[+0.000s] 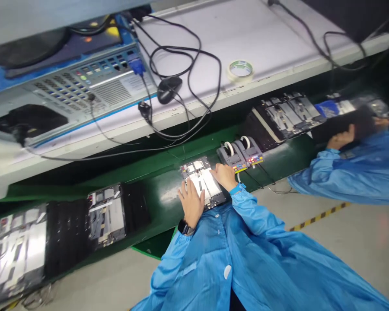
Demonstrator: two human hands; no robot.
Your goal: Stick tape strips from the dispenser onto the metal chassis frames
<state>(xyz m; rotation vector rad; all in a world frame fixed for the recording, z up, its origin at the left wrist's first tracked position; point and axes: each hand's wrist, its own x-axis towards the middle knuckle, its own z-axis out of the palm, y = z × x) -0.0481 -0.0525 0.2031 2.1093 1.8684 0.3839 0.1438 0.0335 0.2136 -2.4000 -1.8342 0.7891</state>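
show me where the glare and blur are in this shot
In the head view, glare whitens a patch of the glossy dark green conveyor belt and the silver foil-covered panel at lower left; a co-worker's hand at right looks slightly soft; the whole frame is tilted.

The person's left hand point(191, 203) lies palm down, its fingers point(185, 188) spread and pointing far. The right hand point(225, 176) sits farther off and to the right, turned inward so that its fingers point(214, 171) point left, just beside the left hand without touching it. Both hands are open and flat, neither curled into a grip. A black wristwatch point(184, 227) circles the left wrist, and a brighter blue cuff point(236, 188) closes around the right wrist. The left sleeve point(171, 265) and right sleeve point(251, 211), both of shiny blue smock fabric, cover the forearms, which angle inward from the near side toward the hands.
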